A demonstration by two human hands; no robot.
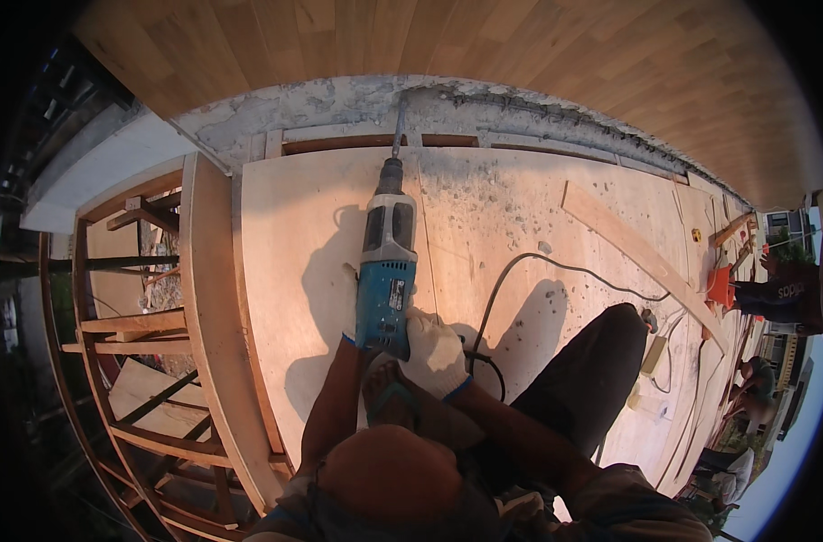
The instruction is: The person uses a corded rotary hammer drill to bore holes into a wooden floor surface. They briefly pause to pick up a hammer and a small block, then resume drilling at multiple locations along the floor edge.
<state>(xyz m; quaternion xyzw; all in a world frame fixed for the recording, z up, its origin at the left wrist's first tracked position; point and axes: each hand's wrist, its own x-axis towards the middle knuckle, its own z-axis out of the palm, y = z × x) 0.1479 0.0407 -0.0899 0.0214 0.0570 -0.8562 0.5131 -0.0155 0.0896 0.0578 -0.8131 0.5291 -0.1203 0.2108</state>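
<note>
Your right hand (434, 352), in a white glove with a blue cuff, is curled round the rear end of the teal-and-grey power drill with a long metal bit (389, 294); its fingers are partly hidden. Your left hand (349, 303), also white-gloved, sits against the drill's left side, mostly behind the casing, so can't tell how its fingers close. Drill lies between your two hands, body stretching forward past both, bit pointing away from you and reaching the rough grey concrete strip (312, 107); can't tell if the tip bites in. Pale plywood sheet (289, 217) below. Dark cable (491, 309) curves just right of your right hand; long flat wooden plank (628, 253) farther right.
</note>
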